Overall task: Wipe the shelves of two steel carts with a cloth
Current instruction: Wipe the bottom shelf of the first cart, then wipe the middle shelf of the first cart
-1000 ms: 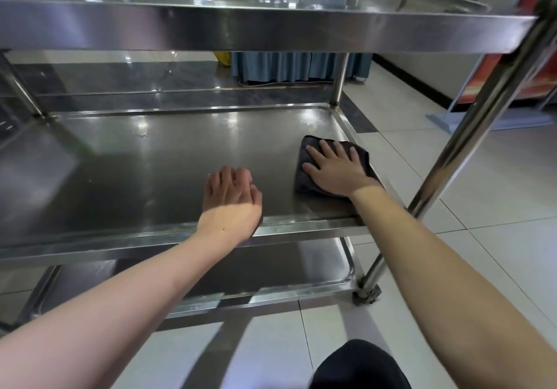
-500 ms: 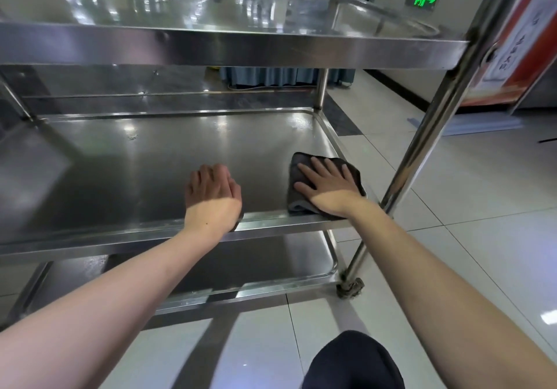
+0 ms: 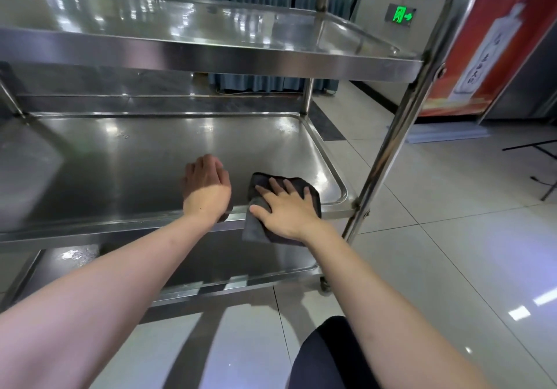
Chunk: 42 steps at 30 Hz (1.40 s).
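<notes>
A steel cart with three shelves stands in front of me. My right hand (image 3: 286, 208) lies flat, fingers spread, on a dark grey cloth (image 3: 259, 229) at the front right corner of the middle shelf (image 3: 135, 159). Part of the cloth hangs over the shelf's front rim. My left hand (image 3: 206, 188) rests palm down on the same shelf just left of the cloth, its fingers together, with its heel on the front rim. The top shelf (image 3: 211, 54) is above both hands and the bottom shelf (image 3: 193, 265) below them.
The cart's right front post (image 3: 401, 123) rises close to my right forearm. Tiled floor (image 3: 452, 238) spreads to the right. A red poster stand (image 3: 494, 45) and a green exit sign (image 3: 401, 15) are at the back right. My dark-clad knee (image 3: 328, 355) is at the bottom.
My right hand has dragged the cloth toward me, from deeper on the middle shelf to its front rim, where it now overhangs. My left hand stayed on the shelf's front. The view shifted.
</notes>
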Tool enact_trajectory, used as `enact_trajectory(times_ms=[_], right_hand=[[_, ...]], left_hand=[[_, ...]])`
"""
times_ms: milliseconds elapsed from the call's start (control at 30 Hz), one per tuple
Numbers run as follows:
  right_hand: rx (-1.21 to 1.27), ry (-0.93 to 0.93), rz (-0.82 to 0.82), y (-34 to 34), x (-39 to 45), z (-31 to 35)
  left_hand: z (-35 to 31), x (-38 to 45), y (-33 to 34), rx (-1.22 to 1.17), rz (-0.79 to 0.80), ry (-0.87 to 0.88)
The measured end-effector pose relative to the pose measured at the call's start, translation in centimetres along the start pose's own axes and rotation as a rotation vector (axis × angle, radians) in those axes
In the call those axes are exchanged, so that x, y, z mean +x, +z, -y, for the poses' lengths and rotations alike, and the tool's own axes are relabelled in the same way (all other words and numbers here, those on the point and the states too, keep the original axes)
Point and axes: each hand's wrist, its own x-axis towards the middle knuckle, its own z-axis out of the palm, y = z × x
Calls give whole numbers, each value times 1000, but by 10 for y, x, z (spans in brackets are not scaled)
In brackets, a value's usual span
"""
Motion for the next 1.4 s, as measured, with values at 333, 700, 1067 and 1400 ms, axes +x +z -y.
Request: enact_trajectory(times_ms=[333,700,1067,1400], right_hand=[[142,-155,-320,37,-17,42],[608,140,-69,-36,-111,143],[1084,377,-121,-259,-302,217],[1243,571,-487,-447,-402,155]], left_hand=[[6,-9,-50,-174,97,-135],[0,-42,-212,13,345,-263],[-206,-25,-424,-155,541,-316],[-407,3,-474,-333,654,-246]])
